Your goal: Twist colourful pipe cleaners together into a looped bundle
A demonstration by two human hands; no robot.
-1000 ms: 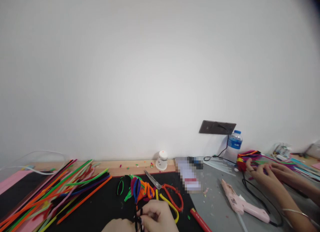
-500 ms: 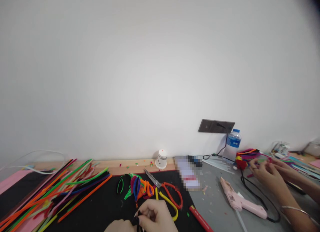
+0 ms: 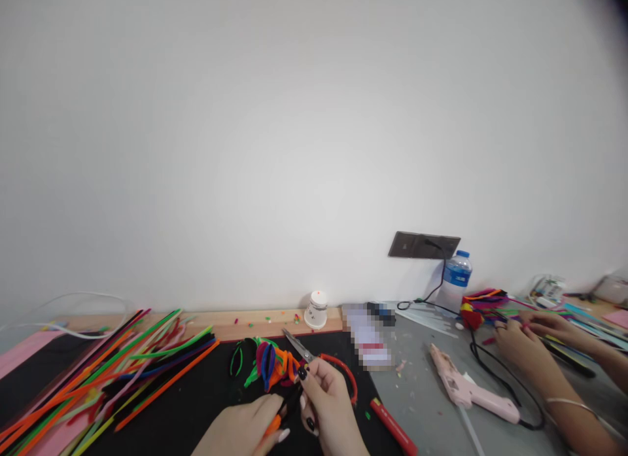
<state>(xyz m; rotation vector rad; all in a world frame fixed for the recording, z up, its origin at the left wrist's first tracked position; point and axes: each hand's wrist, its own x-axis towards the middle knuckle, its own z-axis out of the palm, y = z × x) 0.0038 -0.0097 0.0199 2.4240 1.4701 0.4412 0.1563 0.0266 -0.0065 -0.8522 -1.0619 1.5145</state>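
The right hand [image 3: 328, 402] sits low at the centre of the view, its fingers curled and closed about the handle end of the scissors [image 3: 314, 363], whose grey blades point up and to the left and whose red handle loop shows just right of the fingers. The left hand [image 3: 245, 430] lies just beside it, thumb and fingers pinched shut on a short orange pipe cleaner [image 3: 272, 425] with a black one [image 3: 289, 402] running up from it to the right hand. Just beyond both hands, a cluster of bent pipe-cleaner loops [image 3: 269, 368] in green, blue, orange and pink rests on the black mat [image 3: 196, 403]. To the left a spread of straight pipe cleaners [image 3: 98, 377] fans over the mat. A small white cup [image 3: 316, 310] stands at the wall. To the right lie a red pen [image 3: 392, 433] and a pink glue gun [image 3: 466, 394], with a water bottle [image 3: 456, 279] behind. Another person's hands [image 3: 520, 341] work at the far right.
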